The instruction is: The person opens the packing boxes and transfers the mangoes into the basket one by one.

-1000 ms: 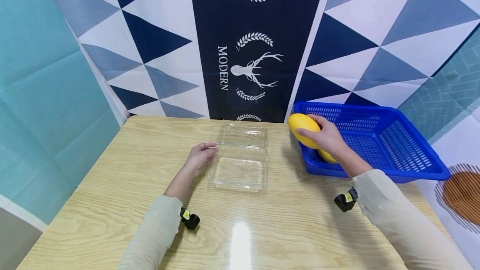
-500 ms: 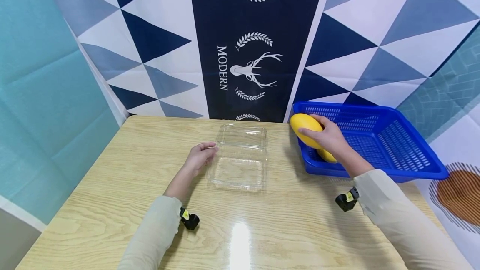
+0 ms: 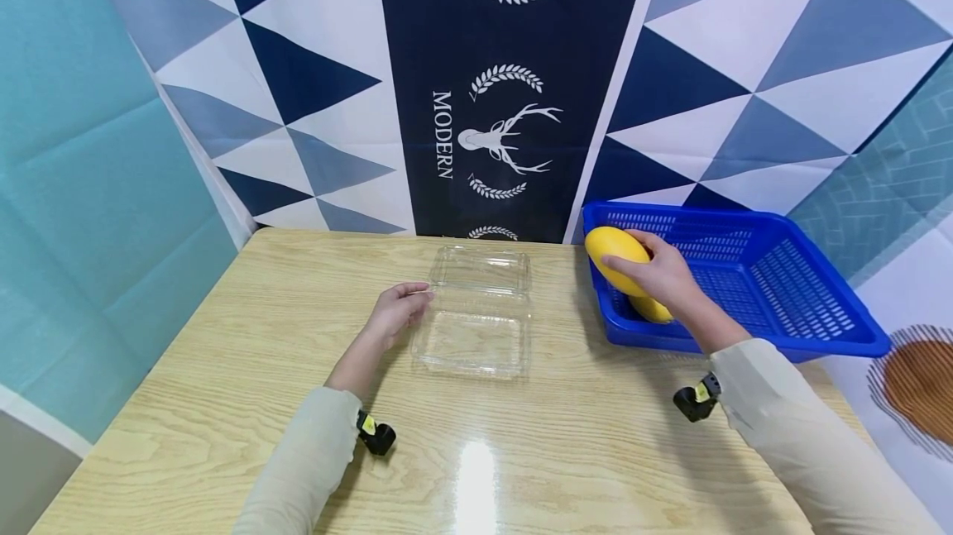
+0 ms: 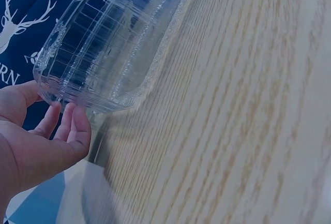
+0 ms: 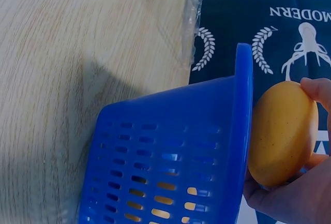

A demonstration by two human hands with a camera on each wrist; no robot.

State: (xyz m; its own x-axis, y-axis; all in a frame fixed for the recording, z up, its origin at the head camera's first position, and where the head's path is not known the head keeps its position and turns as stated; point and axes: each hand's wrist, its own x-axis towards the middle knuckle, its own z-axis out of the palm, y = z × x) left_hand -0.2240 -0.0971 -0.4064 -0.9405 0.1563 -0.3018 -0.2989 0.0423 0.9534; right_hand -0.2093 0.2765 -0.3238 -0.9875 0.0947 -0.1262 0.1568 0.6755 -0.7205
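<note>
My right hand [image 3: 664, 272] grips a yellow mango [image 3: 615, 257], thumb on the near side and fingers round the back. The mango is over the left rim of the blue plastic basket [image 3: 800, 345]; in the right wrist view the mango [image 5: 284, 136] shows just past that rim. Under it, another yellow fruit [image 3: 653, 310] lies inside the basket, partly covered. My left hand [image 3: 395, 316] pinches the left edge of a clear plastic clamshell box [image 3: 476, 341], which lies with its lid raised on the table. In the left wrist view, thumb and fingertips meet the box's corner [image 4: 62, 92].
The wooden table [image 3: 246, 403] ends at the back against a patterned cloth [image 3: 328, 88]. The basket stands at the table's right side, reaching past its edge. A black wrist camera [image 3: 377, 436] sits on each sleeve.
My right hand has shifted slightly to the right with the mango, farther over the basket. My left hand and the clamshell box have stayed in place.
</note>
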